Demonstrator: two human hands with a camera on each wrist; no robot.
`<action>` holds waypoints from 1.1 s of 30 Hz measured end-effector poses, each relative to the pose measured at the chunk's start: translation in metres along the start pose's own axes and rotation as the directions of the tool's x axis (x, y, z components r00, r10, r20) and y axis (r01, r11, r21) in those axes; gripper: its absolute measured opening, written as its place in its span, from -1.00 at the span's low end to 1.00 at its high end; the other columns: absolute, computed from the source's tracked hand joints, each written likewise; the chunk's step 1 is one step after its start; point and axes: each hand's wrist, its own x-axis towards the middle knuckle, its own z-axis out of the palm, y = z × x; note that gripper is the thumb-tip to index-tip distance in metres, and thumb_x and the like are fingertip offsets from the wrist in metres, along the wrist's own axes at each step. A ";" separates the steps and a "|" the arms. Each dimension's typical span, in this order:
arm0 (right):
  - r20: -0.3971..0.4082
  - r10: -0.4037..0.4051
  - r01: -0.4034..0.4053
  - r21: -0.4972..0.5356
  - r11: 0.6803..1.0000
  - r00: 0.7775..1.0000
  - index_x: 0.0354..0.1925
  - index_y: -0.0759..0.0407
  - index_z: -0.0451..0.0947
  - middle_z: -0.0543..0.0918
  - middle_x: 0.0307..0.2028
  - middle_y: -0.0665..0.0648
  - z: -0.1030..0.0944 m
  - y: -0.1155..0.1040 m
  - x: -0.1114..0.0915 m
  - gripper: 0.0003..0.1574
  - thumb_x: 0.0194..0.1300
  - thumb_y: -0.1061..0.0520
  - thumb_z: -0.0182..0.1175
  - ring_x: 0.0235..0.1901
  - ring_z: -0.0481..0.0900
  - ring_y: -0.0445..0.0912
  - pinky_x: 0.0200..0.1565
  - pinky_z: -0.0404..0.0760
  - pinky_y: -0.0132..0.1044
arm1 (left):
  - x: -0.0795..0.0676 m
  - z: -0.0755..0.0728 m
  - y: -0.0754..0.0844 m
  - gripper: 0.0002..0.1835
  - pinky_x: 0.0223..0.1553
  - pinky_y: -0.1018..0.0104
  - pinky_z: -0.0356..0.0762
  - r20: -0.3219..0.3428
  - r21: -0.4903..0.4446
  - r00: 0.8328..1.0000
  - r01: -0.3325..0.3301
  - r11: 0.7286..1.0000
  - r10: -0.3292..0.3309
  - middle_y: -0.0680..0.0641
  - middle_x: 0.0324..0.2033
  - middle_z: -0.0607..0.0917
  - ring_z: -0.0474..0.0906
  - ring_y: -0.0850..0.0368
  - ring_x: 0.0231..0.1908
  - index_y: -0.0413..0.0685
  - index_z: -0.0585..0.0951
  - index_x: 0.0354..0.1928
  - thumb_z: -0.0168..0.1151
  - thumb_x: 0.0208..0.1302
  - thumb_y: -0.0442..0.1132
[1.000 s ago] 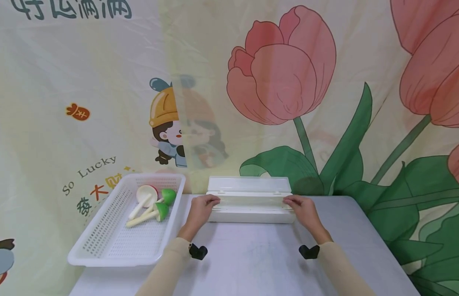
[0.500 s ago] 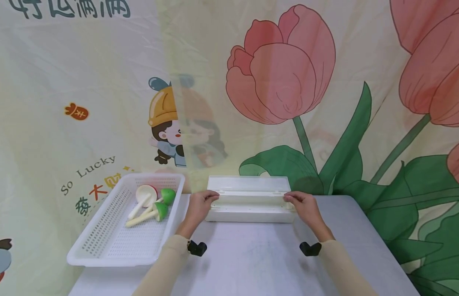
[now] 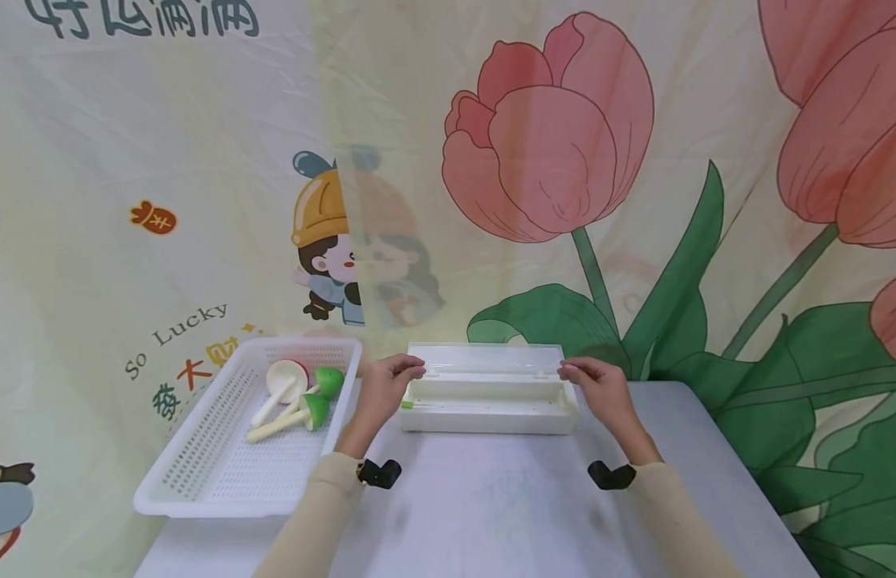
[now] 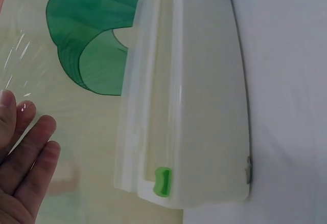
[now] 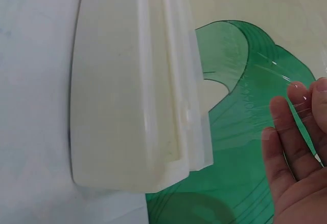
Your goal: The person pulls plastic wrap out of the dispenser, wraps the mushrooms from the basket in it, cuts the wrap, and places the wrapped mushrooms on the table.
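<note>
A long white cling film dispenser (image 3: 487,421) sits on the table with its lid (image 3: 486,357) raised at the back. Above it, my left hand (image 3: 381,393) and right hand (image 3: 602,393) pinch the two sides of a sheet of clear cling film (image 5: 265,73). Creases and glints mark the film (image 4: 19,55) by the left fingertips in the left wrist view. Thumb and forefinger do the pinching on each hand, while the other fingers extend loosely. A green slide cutter (image 4: 163,182) sits at the dispenser's left end. The film is barely discernible in the head view.
To the left, a white perforated basket (image 3: 224,507) holds a white-and-red ladle-like toy (image 3: 287,381) and several green-topped, pale-handled pieces (image 3: 314,412). A white cloth covers the table (image 3: 491,506). Behind it hangs a printed backdrop (image 3: 549,160) with tulips.
Both hands have risen and moved slightly apart, away from the dispenser's opening, with the cling film between them. The green cutter at the left end now shows. Basket and dispenser stay put.
</note>
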 end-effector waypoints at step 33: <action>-0.019 -0.190 0.191 0.041 0.981 0.982 -0.05 0.36 0.70 0.79 -0.19 0.32 -0.027 -0.038 -0.002 -0.77 0.50 0.25 0.17 -0.22 0.71 -0.36 -0.13 0.66 -0.56 | 0.010 -0.027 0.040 -0.95 -0.23 0.30 0.74 0.013 0.039 0.997 -0.081 0.996 0.081 -0.09 -0.34 0.85 0.81 0.08 -0.31 -0.14 0.82 -0.26 0.42 0.28 -0.36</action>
